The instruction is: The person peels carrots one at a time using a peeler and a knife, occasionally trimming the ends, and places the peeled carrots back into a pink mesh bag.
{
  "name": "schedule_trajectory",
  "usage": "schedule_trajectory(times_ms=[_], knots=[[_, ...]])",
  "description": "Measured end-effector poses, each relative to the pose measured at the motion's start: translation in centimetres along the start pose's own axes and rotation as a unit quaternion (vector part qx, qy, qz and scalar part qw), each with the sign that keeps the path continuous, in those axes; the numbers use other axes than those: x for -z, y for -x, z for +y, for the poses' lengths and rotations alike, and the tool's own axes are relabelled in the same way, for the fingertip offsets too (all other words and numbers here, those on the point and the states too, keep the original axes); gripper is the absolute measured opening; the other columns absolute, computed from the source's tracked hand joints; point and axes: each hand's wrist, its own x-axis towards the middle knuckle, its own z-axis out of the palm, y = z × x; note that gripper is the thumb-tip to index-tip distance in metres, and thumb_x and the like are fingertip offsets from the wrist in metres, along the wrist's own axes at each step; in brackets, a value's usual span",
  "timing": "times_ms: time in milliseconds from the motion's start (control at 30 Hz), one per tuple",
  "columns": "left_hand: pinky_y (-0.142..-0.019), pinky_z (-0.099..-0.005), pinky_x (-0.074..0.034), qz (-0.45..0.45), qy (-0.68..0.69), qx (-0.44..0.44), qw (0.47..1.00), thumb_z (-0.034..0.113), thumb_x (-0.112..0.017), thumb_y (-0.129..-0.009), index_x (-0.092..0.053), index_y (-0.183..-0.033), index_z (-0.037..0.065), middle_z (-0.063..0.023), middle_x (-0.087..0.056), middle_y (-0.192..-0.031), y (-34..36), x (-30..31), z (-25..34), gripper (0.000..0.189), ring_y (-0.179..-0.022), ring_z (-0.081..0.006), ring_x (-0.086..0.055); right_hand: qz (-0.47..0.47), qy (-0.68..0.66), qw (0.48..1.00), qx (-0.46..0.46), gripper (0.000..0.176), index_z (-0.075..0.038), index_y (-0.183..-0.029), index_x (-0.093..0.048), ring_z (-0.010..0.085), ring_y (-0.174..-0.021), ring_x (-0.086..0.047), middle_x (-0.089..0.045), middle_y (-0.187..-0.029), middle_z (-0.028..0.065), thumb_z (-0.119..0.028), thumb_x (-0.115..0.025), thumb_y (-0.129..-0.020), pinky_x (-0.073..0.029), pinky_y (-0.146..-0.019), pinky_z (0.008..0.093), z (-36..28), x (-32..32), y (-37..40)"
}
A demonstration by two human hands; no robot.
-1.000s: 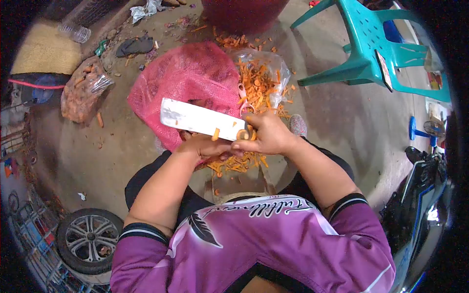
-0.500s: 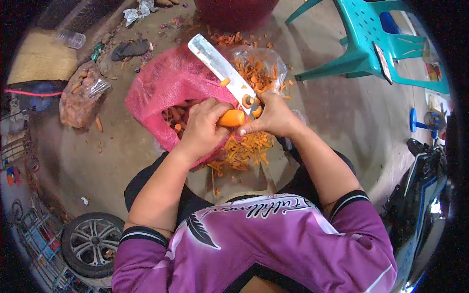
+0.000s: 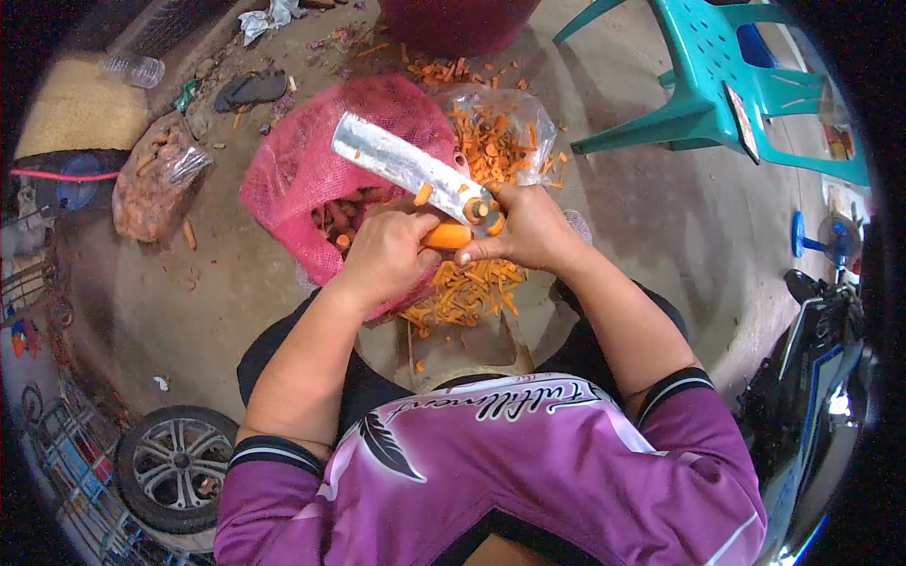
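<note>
My left hand (image 3: 385,253) is closed around a peeled orange carrot (image 3: 447,236), whose cut end points right. In my right hand (image 3: 533,226) is a broad-bladed knife (image 3: 401,162), its handle mostly hidden by my fingers. The blade slants up and left above the carrot, and small orange bits cling to it. My right thumb is at the carrot's end. Directly below lies a heap of carrot sticks (image 3: 472,291). Just left of my hands, an open pink mesh sack (image 3: 354,123) holds carrots (image 3: 342,222).
A clear plastic bag (image 3: 528,118) with carrot pieces lies beyond my right hand. Left of the sack stands another filled plastic bag (image 3: 151,193). A green plastic chair (image 3: 694,104) is at upper right, a wheel (image 3: 179,467) at lower left, a motorcycle (image 3: 812,377) at right.
The knife blade has swung left and down, lying flatter over the pink sack's front. My left hand still grips the carrot, with both hands nearly in the same place.
</note>
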Motion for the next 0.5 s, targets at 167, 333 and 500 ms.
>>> schedule_trajectory(times_ms=[167,333,500], knots=[[-0.065,-0.0391,-0.043,-0.108,0.050,0.065,0.991,0.030,-0.066,-0.065,-0.059,-0.087,0.007,-0.0146,-0.058,-0.076,0.0,0.7,0.3,0.032,-0.073,-0.0304,-0.056,-0.003,0.044,0.999,0.033,0.076,0.000,-0.085,-0.059,0.0337,-0.068,-0.059,-0.058,-0.067,0.0186,-0.064,-0.067,-0.045,-0.046,-0.063,0.0397,0.2,-0.2,0.0],[-0.075,-0.0373,-0.042,-0.174,0.124,0.116,0.970,0.035,-0.064,-0.068,-0.054,-0.101,0.006,-0.0166,-0.057,-0.094,0.3,1.1,0.5,0.045,-0.087,-0.0313,-0.054,-0.050,0.032,0.997,0.052,0.067,-0.006,-0.083,-0.060,0.0326,-0.066,-0.058,-0.058,-0.066,0.0164,-0.064,-0.066,-0.049,-0.046,-0.061,0.0397,1.5,-1.2,-0.2],[-0.083,-0.0355,-0.038,-0.199,0.124,0.092,0.968,0.036,-0.065,-0.069,-0.049,-0.107,0.004,-0.0188,-0.053,-0.103,0.4,0.7,-0.3,0.053,-0.097,-0.0325,-0.049,-0.034,0.018,0.998,0.056,0.064,-0.008,-0.082,-0.060,0.0313,-0.068,-0.059,-0.058,-0.068,0.0145,-0.064,-0.065,-0.050,-0.046,-0.060,0.0393,0.9,-1.0,-0.1]])
